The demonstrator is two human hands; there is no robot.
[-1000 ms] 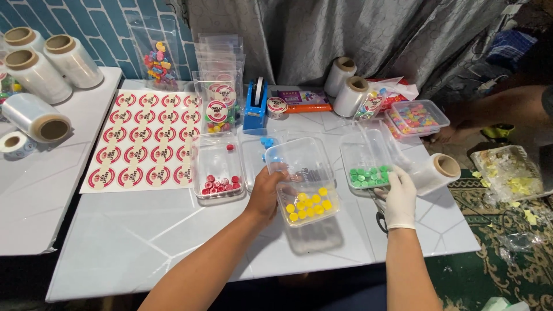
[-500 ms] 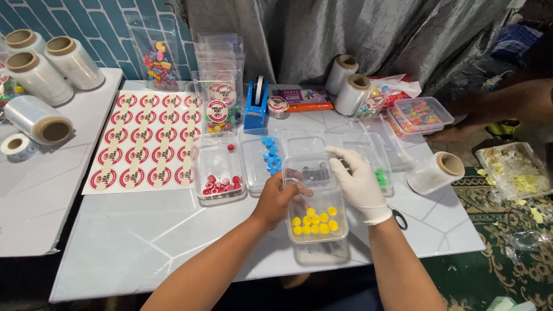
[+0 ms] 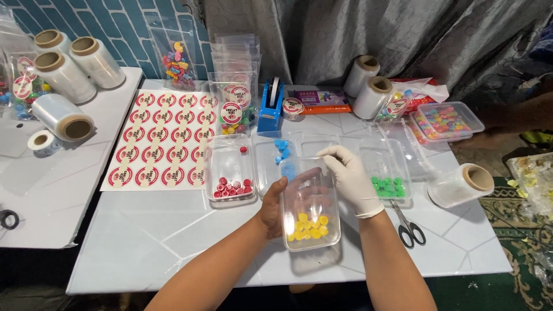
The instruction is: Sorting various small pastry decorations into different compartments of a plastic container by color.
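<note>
The left hand (image 3: 275, 206) is gripping the clear tray (image 3: 310, 204) from beneath, fingers curled on its wall. The gloved right hand (image 3: 350, 178), fingers pinched together and holding nothing visible, has moved from the green-candy tray (image 3: 390, 173) to this tray's far rim. The tray is tilting above the table (image 3: 173, 230), yellow candies (image 3: 307, 226) pooling at its near end.

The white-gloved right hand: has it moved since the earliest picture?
Yes. The white-gloved right hand moved left, from beside the clear tray of green pieces to the clear tray of yellow pieces.
</note>
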